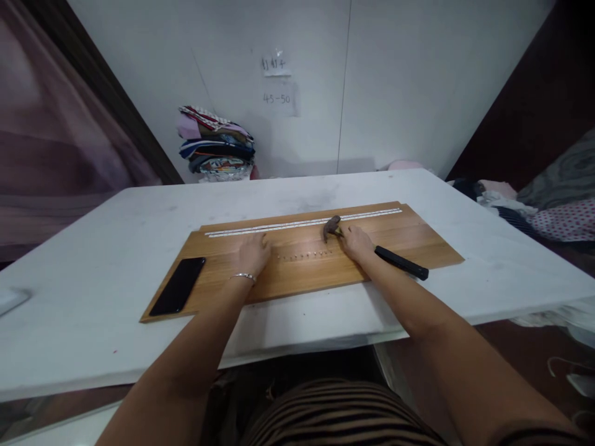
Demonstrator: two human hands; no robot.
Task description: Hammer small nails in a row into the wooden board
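A wooden board (218, 272) lies flat on the white table. My right hand (357, 243) is closed round a claw hammer (401, 262) close to its head, with the black grip reaching out to the right past my wrist. Just left of the middle, my left hand (253, 253) rests low at the board with curled fingers; whatever they hold, if anything, is hidden. Between my hands a row of small nails (307, 255) stands in the board. Behind them, two thin white strips (279, 227) run along the board's far side.
A black phone (178, 286) lies on the board's left end. The white table (88, 272) extends around the board. Folded cloths (218, 144) are piled at the back left by the wall. More fabric (558, 220) lies beyond the table's right edge.
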